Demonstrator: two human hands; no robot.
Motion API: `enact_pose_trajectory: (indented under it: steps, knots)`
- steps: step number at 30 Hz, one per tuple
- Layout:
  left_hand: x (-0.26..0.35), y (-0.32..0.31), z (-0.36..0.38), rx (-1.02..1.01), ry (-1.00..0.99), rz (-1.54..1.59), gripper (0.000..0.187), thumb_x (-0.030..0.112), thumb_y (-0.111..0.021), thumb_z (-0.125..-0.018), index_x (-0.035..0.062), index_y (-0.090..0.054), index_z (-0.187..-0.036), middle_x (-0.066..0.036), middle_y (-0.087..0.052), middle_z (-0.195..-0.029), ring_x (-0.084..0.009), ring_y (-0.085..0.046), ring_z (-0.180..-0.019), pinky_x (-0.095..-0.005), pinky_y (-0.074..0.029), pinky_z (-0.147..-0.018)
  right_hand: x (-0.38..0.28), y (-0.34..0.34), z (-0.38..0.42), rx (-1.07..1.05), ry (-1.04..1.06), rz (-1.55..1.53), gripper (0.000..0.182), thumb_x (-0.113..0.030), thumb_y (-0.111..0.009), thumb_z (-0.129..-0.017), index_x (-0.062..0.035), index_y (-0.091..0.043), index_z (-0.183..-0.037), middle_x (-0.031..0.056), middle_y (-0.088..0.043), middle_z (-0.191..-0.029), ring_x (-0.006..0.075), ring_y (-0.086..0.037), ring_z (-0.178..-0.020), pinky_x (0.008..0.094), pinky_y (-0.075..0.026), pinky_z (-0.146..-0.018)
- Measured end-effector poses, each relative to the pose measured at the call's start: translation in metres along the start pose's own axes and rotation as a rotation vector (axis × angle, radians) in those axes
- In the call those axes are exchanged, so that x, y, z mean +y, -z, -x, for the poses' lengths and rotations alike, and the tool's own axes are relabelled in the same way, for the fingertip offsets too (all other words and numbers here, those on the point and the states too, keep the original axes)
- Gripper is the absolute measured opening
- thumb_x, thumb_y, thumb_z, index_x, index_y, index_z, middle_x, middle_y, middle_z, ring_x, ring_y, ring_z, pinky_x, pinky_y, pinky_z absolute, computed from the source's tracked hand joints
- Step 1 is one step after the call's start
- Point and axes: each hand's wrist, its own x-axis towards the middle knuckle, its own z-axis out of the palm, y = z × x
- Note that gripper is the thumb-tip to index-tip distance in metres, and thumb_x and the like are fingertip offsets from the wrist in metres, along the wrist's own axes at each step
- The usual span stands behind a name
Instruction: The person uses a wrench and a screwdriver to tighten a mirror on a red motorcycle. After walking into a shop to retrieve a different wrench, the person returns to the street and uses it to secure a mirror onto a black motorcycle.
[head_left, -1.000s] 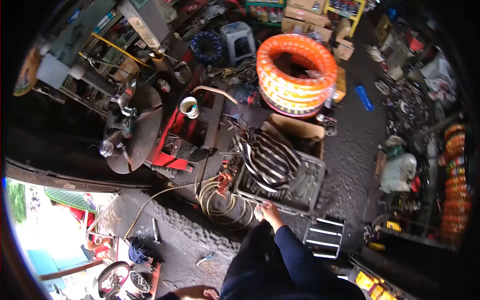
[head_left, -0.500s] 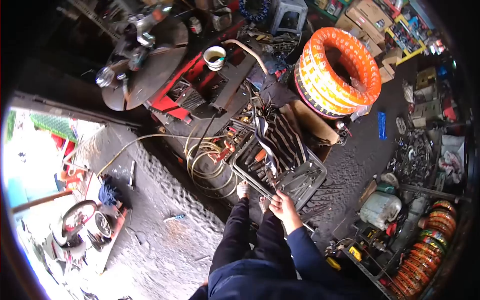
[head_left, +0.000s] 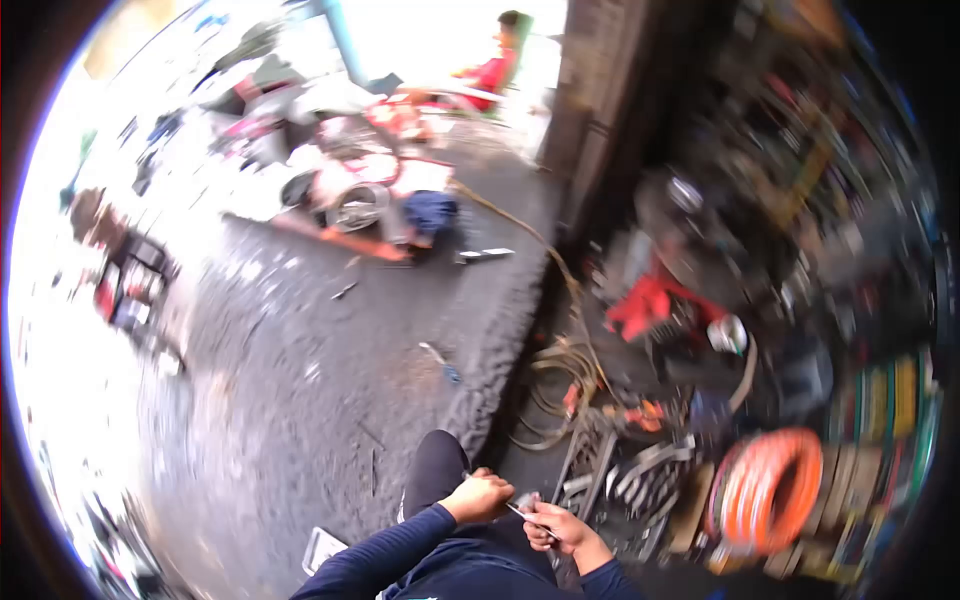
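Observation:
My left hand point(head_left: 481, 497) is closed in front of my raised knee, its fingers curled around one end of a slim metal tool point(head_left: 517, 512). My right hand point(head_left: 560, 528) grips the other end, thumb and fingers wrapped on it. The tool looks like a thin bright bar; motion blur hides its exact kind. Just right of my hands lies the tool tray point(head_left: 652, 540), with blurred metal tools and a striped cloth point(head_left: 650, 475) in it.
A coiled hose point(head_left: 545, 410) lies beyond the tray, along a raised concrete edge point(head_left: 500, 370). Stacked orange-wrapped tyres point(head_left: 765, 490) stand at the right. A wheel point(head_left: 358, 207) and a dark blue cloth point(head_left: 430, 212) sit on the concrete floor. A person in red point(head_left: 490, 75) is in the background.
The view has swung left toward the bright doorway. My right hand has come away from the tray and now holds a slim metal tool; my left hand has come into view on it.

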Motion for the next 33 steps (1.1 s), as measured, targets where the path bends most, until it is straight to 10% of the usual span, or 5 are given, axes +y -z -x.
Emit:
enact_pose_trajectory:
  steps: [6,10,14,24,33]
  knots:
    - [-0.072,0.089,0.123,0.165,0.551,0.588,0.055,0.055,-0.058,-0.093,0.0006,-0.067,-0.098,-0.027,-0.068,-0.086,-0.0443,-0.066,-0.086,-0.0504,-0.052,-0.075,-0.110,-0.142,-0.125,0.030,0.235,0.541,0.041,-0.032,-0.047,-0.105,0.0036,-0.057,-0.122,0.0127,-0.068,-0.088,0.0176,-0.065,-0.074,0.0305,-0.053,-0.069]
    - [-0.084,0.208,0.214,0.392,0.666,1.275,0.041,0.044,-0.056,-0.101,0.0056,-0.057,-0.088,0.002,-0.050,-0.066,-0.0067,-0.047,-0.057,-0.0275,-0.040,-0.051,-0.152,-0.315,-0.224,-0.041,0.261,0.771,0.026,-0.017,-0.050,-0.105,0.0018,-0.061,-0.119,0.0056,-0.063,-0.080,0.0114,-0.058,-0.071,0.0269,-0.048,-0.067]
    - [-0.110,0.291,0.282,0.631,0.574,1.610,0.037,0.039,-0.050,-0.104,0.0083,-0.051,-0.083,0.002,-0.049,-0.067,-0.0093,-0.050,-0.055,-0.0273,-0.042,-0.049,-0.176,-0.456,-0.297,-0.228,0.218,0.849,0.023,-0.009,-0.053,-0.101,0.0016,-0.062,-0.119,0.0047,-0.062,-0.083,0.0122,-0.057,-0.075,0.0253,-0.047,-0.071]
    - [-0.264,0.489,0.374,0.721,0.745,1.540,0.039,0.041,-0.055,-0.102,0.0068,-0.053,-0.083,0.002,-0.051,-0.065,-0.0083,-0.050,-0.053,-0.0258,-0.041,-0.049,-0.262,-0.625,-0.502,-0.312,0.223,0.772,0.018,-0.006,-0.058,-0.099,0.0035,-0.069,-0.110,0.0028,-0.061,-0.080,0.0108,-0.056,-0.072,0.0252,-0.046,-0.066]
    - [-0.433,0.606,0.451,1.316,0.811,1.339,0.032,0.034,-0.063,-0.099,0.0015,-0.062,-0.102,0.002,-0.057,-0.074,-0.0067,-0.055,-0.068,-0.0254,-0.047,-0.061,-0.333,-0.813,-0.737,-0.467,0.059,0.887,0.015,-0.005,-0.064,-0.095,0.0032,-0.072,-0.103,0.0040,-0.066,-0.081,0.0101,-0.060,-0.070,0.0230,-0.048,-0.063]
